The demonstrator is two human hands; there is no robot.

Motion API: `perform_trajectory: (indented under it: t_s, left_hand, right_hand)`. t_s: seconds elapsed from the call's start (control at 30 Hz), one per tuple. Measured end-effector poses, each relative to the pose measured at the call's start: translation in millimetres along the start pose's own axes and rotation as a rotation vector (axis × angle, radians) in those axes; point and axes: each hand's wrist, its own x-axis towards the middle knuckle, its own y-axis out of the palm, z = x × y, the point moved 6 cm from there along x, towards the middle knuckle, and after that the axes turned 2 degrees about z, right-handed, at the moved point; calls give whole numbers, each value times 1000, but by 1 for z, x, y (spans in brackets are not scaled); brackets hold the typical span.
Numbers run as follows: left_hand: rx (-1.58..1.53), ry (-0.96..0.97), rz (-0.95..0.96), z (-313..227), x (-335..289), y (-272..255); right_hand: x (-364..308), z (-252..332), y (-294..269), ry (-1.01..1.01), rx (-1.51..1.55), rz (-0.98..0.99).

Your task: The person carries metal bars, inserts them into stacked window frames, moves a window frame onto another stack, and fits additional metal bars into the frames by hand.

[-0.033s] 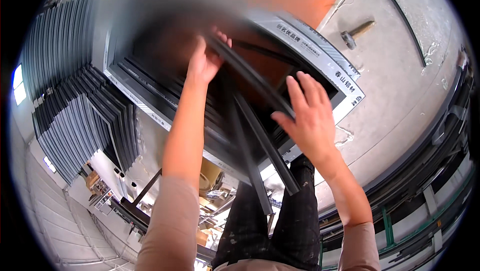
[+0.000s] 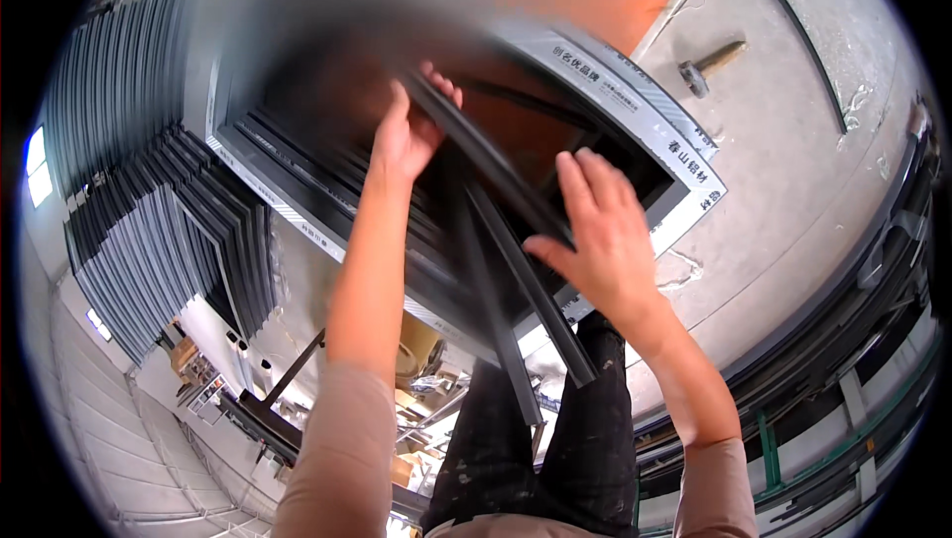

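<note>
A long dark profile strip (image 2: 486, 154) slants across the middle, its far end blurred. My left hand (image 2: 407, 141) is closed around it near that end, thumb on one side and fingertips on the other. Beside the strip's near end is my right hand (image 2: 610, 245), its fingers spread and holding nothing. Its thumb comes close to the strip; whether they touch I cannot tell. Beneath lies a large dark rectangular frame (image 2: 689, 186) with white printed film on its rim. Two more dark strips, a right one (image 2: 540, 300) and a left one (image 2: 496, 325), rest across its near side, their ends over my legs.
A hammer (image 2: 712, 68) with a wooden handle lies on the floor at the far right. Dark frames (image 2: 149, 240) stand stacked at the left. Long profiles lie on a green rack (image 2: 769, 449) at the right. A thin dark strip (image 2: 793, 32) lies beyond the hammer.
My right hand has shifted slightly left, closer to the held strip. My left hand keeps its hold and has barely moved.
</note>
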Motion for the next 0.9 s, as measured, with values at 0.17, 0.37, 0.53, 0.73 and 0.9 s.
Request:
perform_trajectory:
  t_s: [0.17, 0.37, 0.53, 0.73, 0.9]
  left_hand:
    - [153, -151, -172, 52, -106, 23]
    - [1310, -491, -673, 123, -270, -135]
    - [1656, -438, -705, 160, -279, -88]
    - [1499, -451, -714, 158, -263, -100]
    - [1087, -479, -847, 165, -268, -109]
  right_hand:
    - [-63, -2, 74, 298, 485, 509]
    - [-102, -28, 60, 347, 79, 450]
    - [-96, -33, 78, 244, -204, 472]
    - [-85, -14, 93, 163, -230, 507]
    - [-79, 23, 96, 31, -38, 295]
